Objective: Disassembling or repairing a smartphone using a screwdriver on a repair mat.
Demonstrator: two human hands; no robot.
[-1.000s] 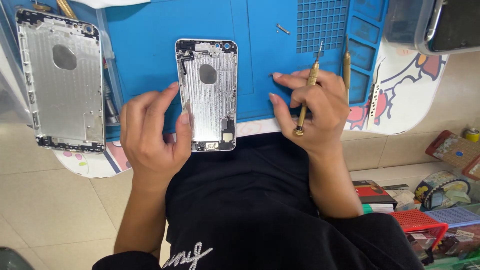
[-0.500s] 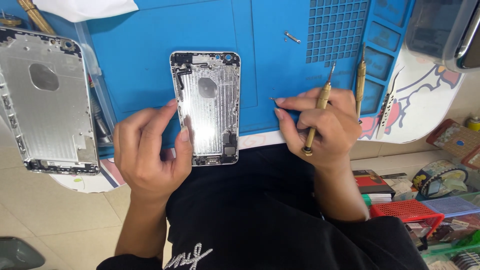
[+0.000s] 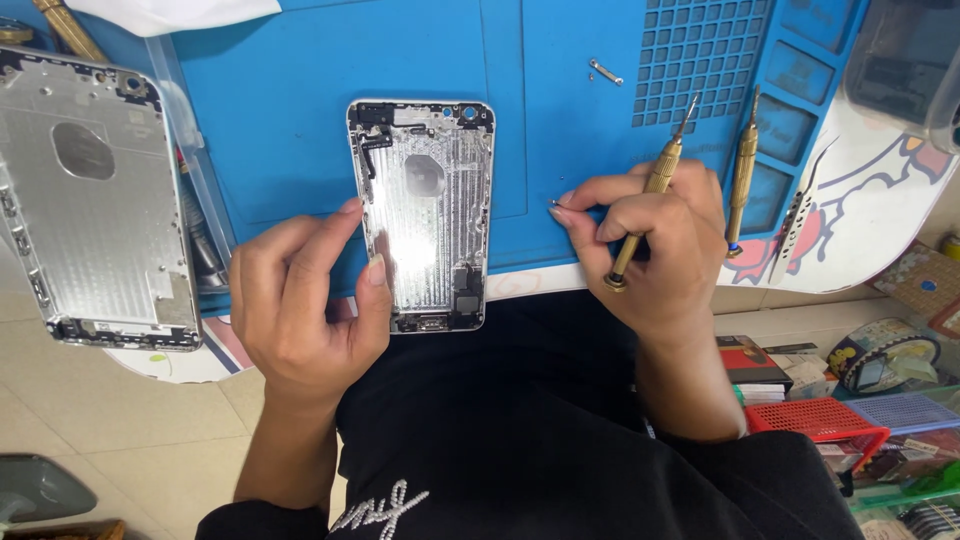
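Note:
A silver phone rear housing (image 3: 428,215) lies inside-up on the blue work mat (image 3: 300,110), its lower end over the table edge. My left hand (image 3: 300,305) grips its left side, thumb on the inner plate. My right hand (image 3: 645,245) rests on the mat to the right, a brass-handled screwdriver (image 3: 650,195) tucked across the palm with its tip pointing up. The index finger and thumb pinch at a tiny dark part (image 3: 556,204) on the mat.
A second, larger silver housing (image 3: 85,200) lies at the left. Another brass screwdriver (image 3: 742,170) and a small metal bracket (image 3: 605,71) lie on the mat. A clear plastic box (image 3: 900,60) sits top right. Red and blue baskets (image 3: 830,420) stand lower right.
My right hand has slid further onto the mat and its fingertips have come down on a tiny part. The left hand keeps its grip on the housing. The camera view shifted.

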